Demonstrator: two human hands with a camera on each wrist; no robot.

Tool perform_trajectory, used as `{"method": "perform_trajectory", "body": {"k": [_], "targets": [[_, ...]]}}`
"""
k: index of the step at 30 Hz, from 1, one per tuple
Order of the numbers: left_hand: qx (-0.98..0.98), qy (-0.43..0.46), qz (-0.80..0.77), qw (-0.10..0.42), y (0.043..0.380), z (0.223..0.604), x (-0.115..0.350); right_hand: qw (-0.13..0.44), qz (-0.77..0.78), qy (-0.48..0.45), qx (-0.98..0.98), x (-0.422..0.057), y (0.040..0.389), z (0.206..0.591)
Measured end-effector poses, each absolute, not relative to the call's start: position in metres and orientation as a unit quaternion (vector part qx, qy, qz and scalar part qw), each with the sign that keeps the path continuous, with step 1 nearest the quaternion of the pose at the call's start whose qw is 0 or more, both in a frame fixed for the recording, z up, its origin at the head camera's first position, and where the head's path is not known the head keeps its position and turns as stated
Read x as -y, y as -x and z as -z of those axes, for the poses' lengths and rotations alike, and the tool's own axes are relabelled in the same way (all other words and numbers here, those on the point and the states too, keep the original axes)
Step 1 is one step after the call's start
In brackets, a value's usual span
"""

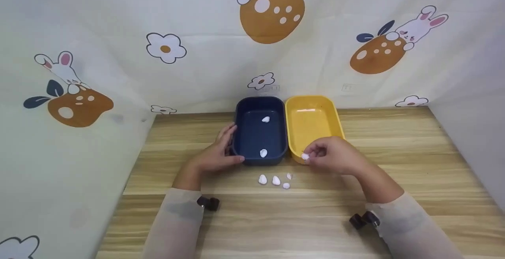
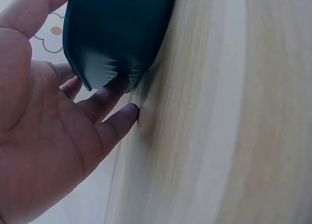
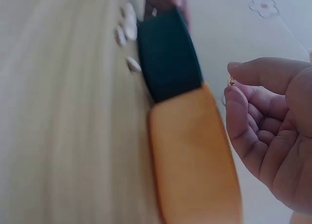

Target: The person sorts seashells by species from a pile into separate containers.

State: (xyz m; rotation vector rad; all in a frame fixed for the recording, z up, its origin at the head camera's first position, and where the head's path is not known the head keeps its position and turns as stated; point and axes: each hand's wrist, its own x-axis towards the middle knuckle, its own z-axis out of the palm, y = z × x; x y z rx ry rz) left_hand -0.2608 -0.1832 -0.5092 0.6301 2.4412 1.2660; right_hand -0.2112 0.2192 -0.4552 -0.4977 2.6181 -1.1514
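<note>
My right hand is over the near end of the yellow bin. It pinches a small white seashell between thumb and index finger, and in the right wrist view only a sliver of that shell shows. My left hand rests against the left side of the dark blue bin. Its fingers are spread along the wall and its thumb lies at the near left corner. Inside the blue bin lie two white shells, one far and one near.
On the wooden table, just before the blue bin, are several loose white shells of differing sizes. Both bins stand side by side against a cloth backdrop with rabbits and flowers. Dark wrist devices sit by the sleeves.
</note>
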Motion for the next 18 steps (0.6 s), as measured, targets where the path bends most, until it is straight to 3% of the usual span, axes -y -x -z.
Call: {"method": "perform_trajectory", "body": {"k": [18], "targets": [[-0.851, -0.211, -0.452, 0.166, 0.259, 0.509, 0.183, 0.100, 0.416, 0.072, -0.901, -0.231, 0.239, 0.421]]}}
